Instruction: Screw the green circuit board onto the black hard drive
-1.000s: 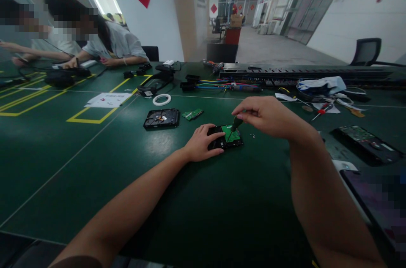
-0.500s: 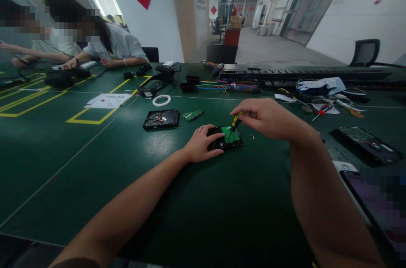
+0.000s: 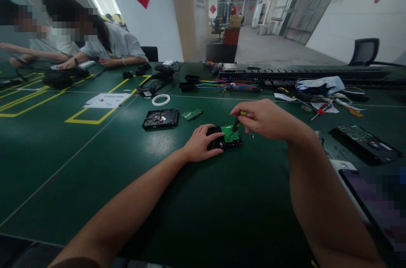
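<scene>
A black hard drive [image 3: 217, 144] with a green circuit board [image 3: 227, 129] facing up lies on the table in front of me. My left hand [image 3: 200, 144] grips its left end, thumb along the near side and fingers across the far side. In my right hand [image 3: 258, 119] is a yellow-and-black screwdriver [image 3: 235, 124], held tilted with its tip down on the green board. Several tiny screws [image 3: 252, 135] lie just right of the drive. Another hard drive [image 3: 161, 119] and a loose green circuit board [image 3: 192, 114] rest to the upper left.
To the right lie a third hard drive [image 3: 366, 144], a phone [image 3: 364, 196] and a red-handled screwdriver [image 3: 322, 108]. A white ring [image 3: 161, 99], a bundle of coloured wires [image 3: 215, 85] and a long black rack part [image 3: 301, 75] are farther back. Two people [image 3: 117, 44] sit at the far left.
The screwdriver handle has turned a little in my right hand, its yellow marks now showing differently. My left hand and the hard drive stay in place.
</scene>
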Demonstrator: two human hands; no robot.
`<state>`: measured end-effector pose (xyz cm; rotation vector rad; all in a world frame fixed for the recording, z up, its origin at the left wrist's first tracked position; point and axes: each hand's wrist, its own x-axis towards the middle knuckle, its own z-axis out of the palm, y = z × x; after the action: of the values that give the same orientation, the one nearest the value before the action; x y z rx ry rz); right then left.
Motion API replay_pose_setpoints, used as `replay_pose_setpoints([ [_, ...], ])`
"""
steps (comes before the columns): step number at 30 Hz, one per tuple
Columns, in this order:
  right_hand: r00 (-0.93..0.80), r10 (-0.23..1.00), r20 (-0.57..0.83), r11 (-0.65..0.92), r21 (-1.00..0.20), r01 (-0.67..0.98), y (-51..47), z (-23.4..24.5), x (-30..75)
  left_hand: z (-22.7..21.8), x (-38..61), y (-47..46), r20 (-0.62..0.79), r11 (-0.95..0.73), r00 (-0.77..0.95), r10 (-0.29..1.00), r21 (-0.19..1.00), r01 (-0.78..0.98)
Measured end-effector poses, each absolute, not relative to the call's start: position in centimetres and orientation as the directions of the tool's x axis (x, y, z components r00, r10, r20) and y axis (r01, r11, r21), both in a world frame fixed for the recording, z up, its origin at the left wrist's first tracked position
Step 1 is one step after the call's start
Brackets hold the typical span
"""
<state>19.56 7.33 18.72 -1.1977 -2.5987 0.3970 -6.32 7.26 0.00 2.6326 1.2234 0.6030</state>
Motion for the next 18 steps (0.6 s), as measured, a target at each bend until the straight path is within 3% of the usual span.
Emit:
replay_pose_setpoints([
  [4, -0.631, 0.765, 0.133, 0.637, -0.306, 0.708, 7.45, 18.55, 19.61, -0.13, -6.31, 7.3, 0.292, -0.652, 0.584, 0.758, 0.314, 0.69],
  [13, -0.647, 0.756, 0.097, 0.633, -0.362, 0.685, 7.5, 18.44, 19.57, -0.07, -6.3, 7.29, 0.304, -0.659, 0.585, 0.752, 0.314, 0.684],
  [18, -0.626, 0.768, 0.134, 0.634, -0.301, 0.713, 7.53, 18.25, 19.58, -0.05, -6.29, 7.29, 0.304, -0.657, 0.583, 0.754, 0.324, 0.681],
])
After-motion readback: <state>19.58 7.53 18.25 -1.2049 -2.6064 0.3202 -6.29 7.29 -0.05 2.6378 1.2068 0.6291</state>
